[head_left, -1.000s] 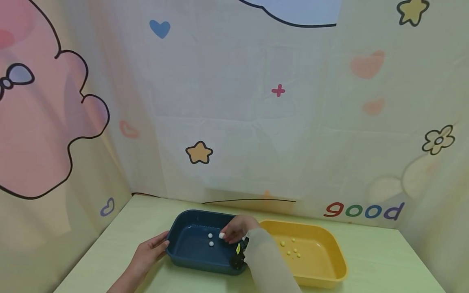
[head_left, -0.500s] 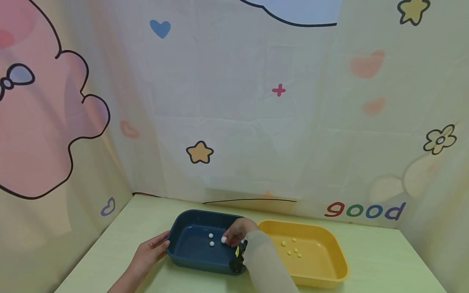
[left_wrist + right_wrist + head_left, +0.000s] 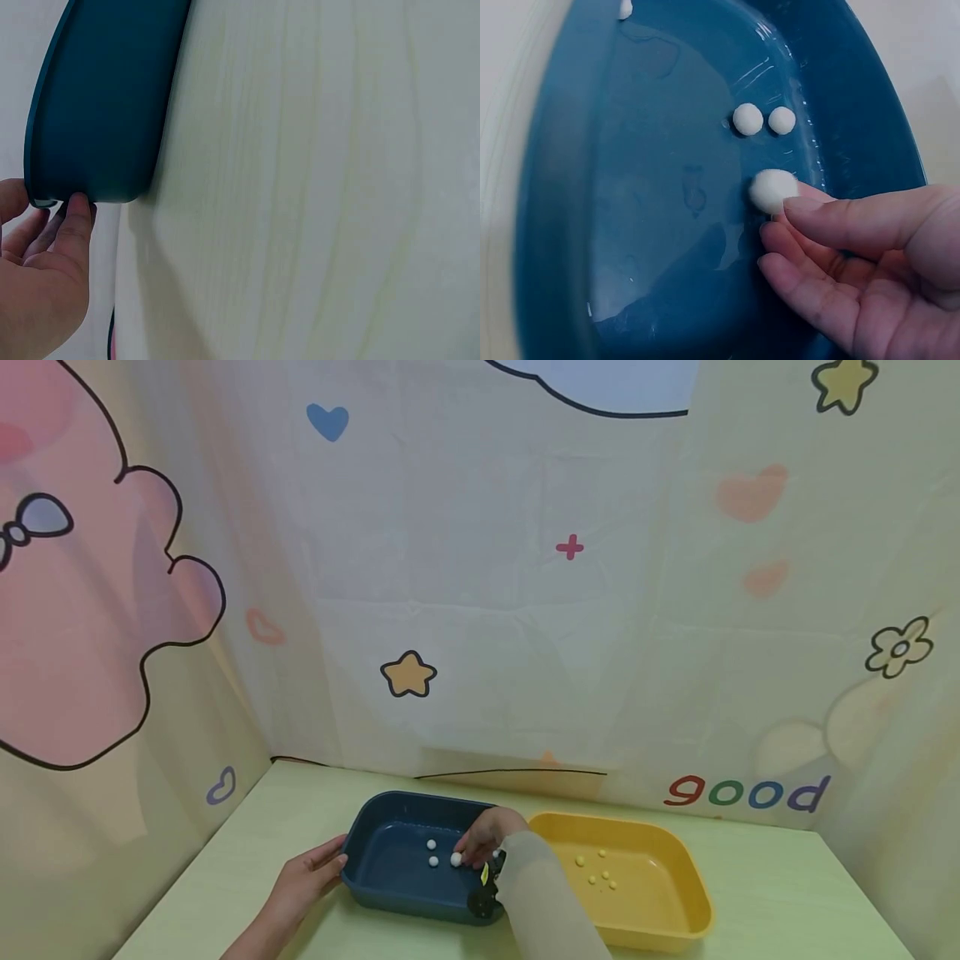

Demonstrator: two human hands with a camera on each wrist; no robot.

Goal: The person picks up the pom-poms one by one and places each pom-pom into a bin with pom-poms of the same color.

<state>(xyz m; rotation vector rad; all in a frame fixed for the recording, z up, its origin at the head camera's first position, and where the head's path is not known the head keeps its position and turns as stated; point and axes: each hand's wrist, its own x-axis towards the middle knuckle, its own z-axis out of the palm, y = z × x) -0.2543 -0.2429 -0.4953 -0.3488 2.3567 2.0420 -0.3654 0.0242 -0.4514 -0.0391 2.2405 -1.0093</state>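
Observation:
A dark blue tray (image 3: 420,903) stands on the table, with small white balls (image 3: 432,862) on its floor. Its left end is held by my left hand (image 3: 306,878), thumb on the outer wall; in the left wrist view, the fingers meet the rim and wall at the corner. Inside the tray, my right hand (image 3: 482,839) pinches a larger white ball (image 3: 773,190) between thumb and fingers, close over the floor. Two loose balls (image 3: 748,119) lie side by side just beyond it in the right wrist view; another white ball (image 3: 625,9) is partly cut off at the top.
A yellow tray (image 3: 690,920) with several small yellow balls (image 3: 580,862) stands to the right, partly behind the right sleeve (image 3: 551,893). A black device (image 3: 483,902) is worn at the right wrist. Printed curtain (image 3: 480,693) hangs behind the pale table (image 3: 795,893).
My right hand has come slightly toward me and down, bringing the pinched white ball lower in the blue tray. The left hand keeps its place on the tray.

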